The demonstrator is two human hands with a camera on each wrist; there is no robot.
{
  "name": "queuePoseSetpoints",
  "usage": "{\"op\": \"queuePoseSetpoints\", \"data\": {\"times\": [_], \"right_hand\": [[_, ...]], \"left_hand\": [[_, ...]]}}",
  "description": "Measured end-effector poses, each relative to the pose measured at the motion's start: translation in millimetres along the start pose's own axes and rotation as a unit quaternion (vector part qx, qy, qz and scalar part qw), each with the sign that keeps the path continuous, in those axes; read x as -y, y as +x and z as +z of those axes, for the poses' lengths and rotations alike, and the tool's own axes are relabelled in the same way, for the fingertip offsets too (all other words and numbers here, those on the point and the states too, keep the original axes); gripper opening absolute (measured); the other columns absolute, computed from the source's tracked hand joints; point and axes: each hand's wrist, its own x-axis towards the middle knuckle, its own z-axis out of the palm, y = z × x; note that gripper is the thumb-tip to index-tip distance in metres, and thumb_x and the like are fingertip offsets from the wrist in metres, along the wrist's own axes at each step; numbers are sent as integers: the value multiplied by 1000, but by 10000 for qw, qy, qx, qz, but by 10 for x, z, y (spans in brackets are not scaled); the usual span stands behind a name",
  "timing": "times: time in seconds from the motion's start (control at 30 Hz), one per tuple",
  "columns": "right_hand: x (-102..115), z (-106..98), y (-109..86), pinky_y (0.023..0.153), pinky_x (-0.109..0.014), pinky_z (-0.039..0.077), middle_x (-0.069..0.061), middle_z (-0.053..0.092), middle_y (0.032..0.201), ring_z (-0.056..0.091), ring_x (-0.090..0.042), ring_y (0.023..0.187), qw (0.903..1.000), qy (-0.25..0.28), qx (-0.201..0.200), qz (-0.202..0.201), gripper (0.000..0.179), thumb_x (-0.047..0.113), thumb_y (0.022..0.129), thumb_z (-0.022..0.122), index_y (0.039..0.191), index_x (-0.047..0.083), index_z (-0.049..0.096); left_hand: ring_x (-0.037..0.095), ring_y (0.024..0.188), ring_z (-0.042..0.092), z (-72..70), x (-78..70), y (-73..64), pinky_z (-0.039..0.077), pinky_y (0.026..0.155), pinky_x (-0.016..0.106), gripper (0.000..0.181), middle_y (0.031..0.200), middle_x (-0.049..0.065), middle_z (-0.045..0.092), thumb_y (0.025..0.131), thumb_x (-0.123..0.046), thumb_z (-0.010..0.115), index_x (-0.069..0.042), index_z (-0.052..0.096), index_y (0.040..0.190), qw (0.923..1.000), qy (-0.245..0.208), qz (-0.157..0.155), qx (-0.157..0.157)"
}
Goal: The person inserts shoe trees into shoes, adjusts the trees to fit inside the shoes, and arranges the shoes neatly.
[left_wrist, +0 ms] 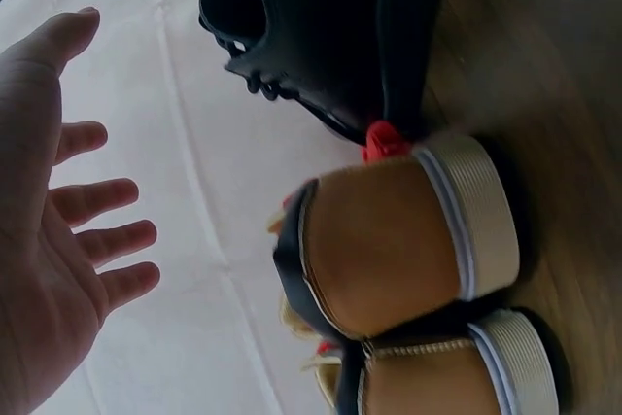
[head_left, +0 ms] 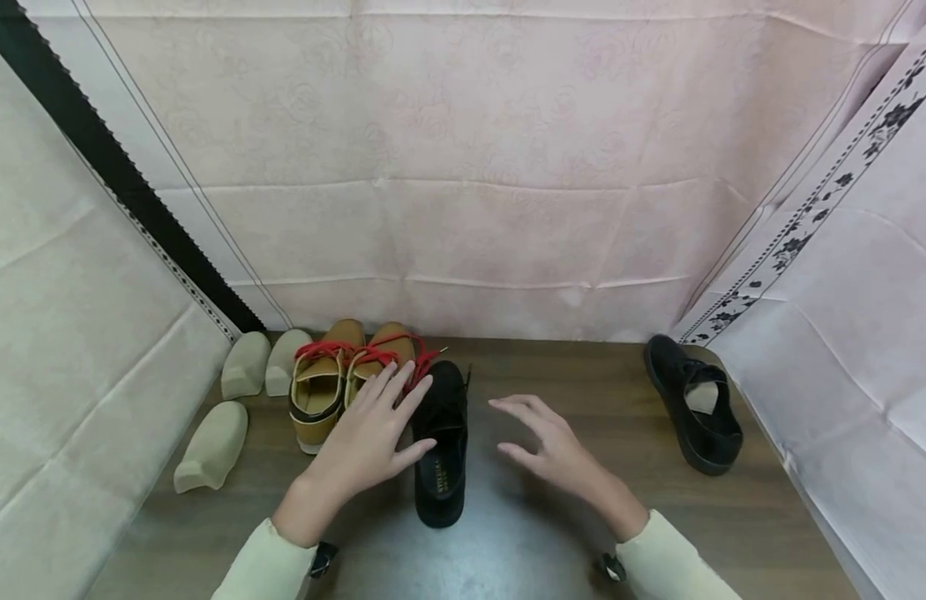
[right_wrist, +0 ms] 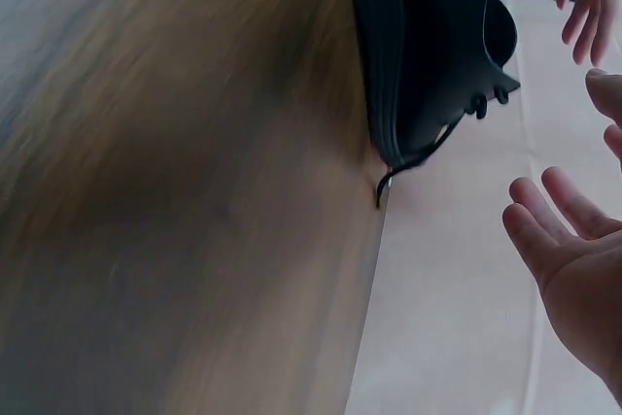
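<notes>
A black lace-up shoe (head_left: 442,475) stands on the wooden surface between my two hands, its toe toward the back wall. My left hand (head_left: 368,437) hovers with spread fingers over the tan shoes and the black shoe's left side, holding nothing. To the right of that shoe, my right hand (head_left: 548,446) is held above the surface, fingers loosely extended and nothing in them. Two tan shoes with red laces (head_left: 316,396) stand side by side left of the black shoe, partly covered by my left hand. In the left wrist view their tan heels (left_wrist: 389,250) show pale ridged soles.
At the far right stands another black shoe (head_left: 695,408) with a pale insert inside. Three cream shoe-tree-like forms (head_left: 213,446) lie at the left. Cloth-covered walls (head_left: 463,233) enclose the back and both sides of the wooden surface (head_left: 568,533).
</notes>
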Motion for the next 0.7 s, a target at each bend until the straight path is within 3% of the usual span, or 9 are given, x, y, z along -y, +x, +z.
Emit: {"op": "queuePoseSetpoints", "data": {"times": [0.1, 0.33, 0.7], "right_hand": [[46, 76, 71, 101, -46, 55, -3, 57, 142, 58, -21, 129, 9999, -10, 129, -15, 63, 19, 92, 80, 149, 23, 55], [116, 237, 207, 97, -40, 57, -3, 53, 143, 58, -19, 128, 9966, -88, 708, 400, 64, 31, 96, 75, 154, 36, 48], [162, 416, 299, 91, -36, 59, -8, 54, 141, 63, -20, 117, 9900, -285, 1085, 852, 55, 31, 98, 72, 151, 31, 53]], "left_hand": [[44, 147, 41, -3, 49, -36, 39, 116, 61, 82, 161, 21, 42, 92, -59, 70, -16, 44, 157, 9999, -31, -55, -79], [44, 146, 42, 8, 146, -125, 41, 113, 62, 84, 160, 21, 42, 91, -59, 71, -15, 44, 157, 9998, -79, -131, -126], [45, 145, 43, 29, 314, -282, 38, 117, 60, 83, 158, 23, 45, 90, -53, 75, -11, 46, 156, 9993, -70, -239, -276]]}}
